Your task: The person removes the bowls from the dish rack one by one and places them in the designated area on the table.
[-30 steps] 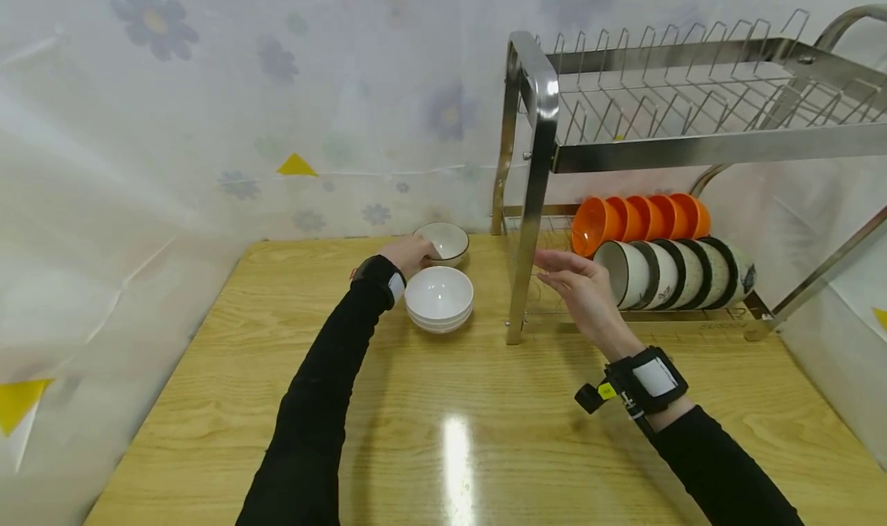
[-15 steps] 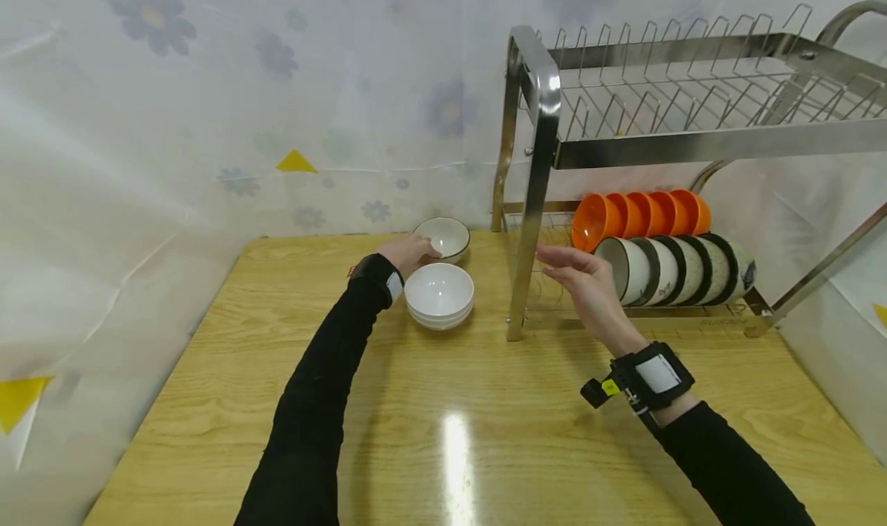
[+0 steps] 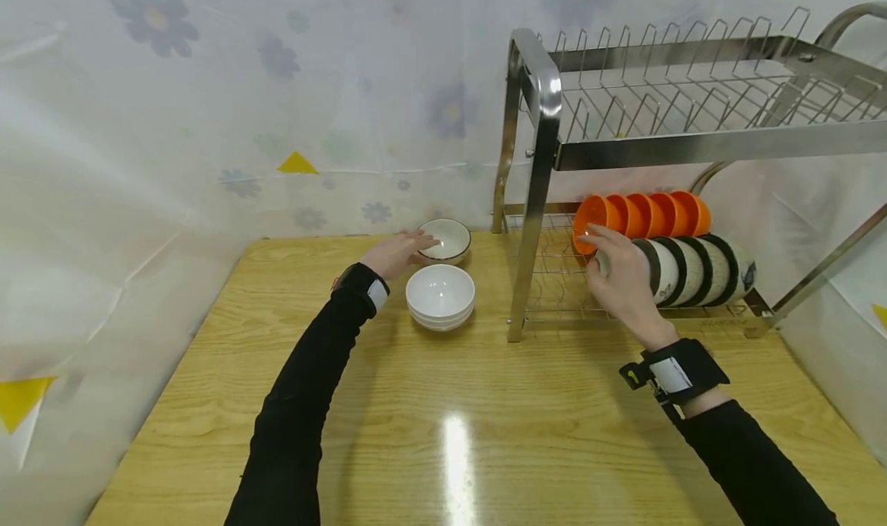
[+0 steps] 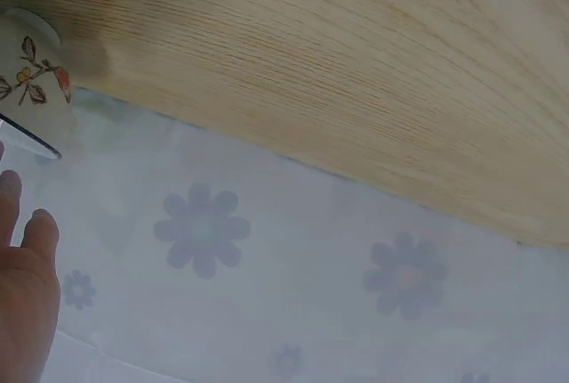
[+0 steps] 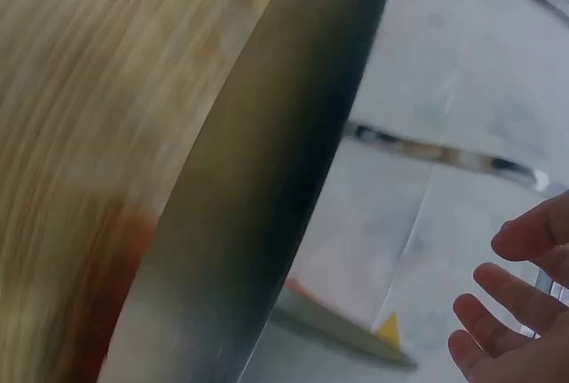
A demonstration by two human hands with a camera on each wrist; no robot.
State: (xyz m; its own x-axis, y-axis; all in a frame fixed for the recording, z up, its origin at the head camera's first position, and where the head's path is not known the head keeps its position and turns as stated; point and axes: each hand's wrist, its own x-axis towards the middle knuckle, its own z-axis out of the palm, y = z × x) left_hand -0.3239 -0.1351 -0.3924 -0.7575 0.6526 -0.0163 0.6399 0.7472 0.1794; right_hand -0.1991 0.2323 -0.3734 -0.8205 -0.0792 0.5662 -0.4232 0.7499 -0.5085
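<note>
My left hand (image 3: 396,255) is beside a cream bowl with a dark rim (image 3: 446,239), its fingertips right at the near-left rim. The left wrist view shows a floral sprig on that bowl's side (image 4: 36,81) and the hand's fingers (image 4: 40,232) extended below it. A stack of white bowls (image 3: 440,295) sits just in front. At the rack's lower tier, my right hand (image 3: 620,276) overlaps the first of several patterned dark-rimmed bowls (image 3: 700,268), mostly hiding it. Its fingers (image 5: 502,299) look spread and loosely bent in the right wrist view, with no bowl seen between them.
A two-tier metal dish rack (image 3: 537,164) stands at the right; wire dividers line its upper tier. Several orange bowls (image 3: 651,214) lean in a row behind the patterned ones. The wooden table (image 3: 388,433) meets a flower-printed sheet (image 3: 208,125) at the back.
My left hand has lifted its fingers from the cream bowl's rim and drawn slightly left. The right hand has moved right, from beside the rack post to over the first patterned bowl.
</note>
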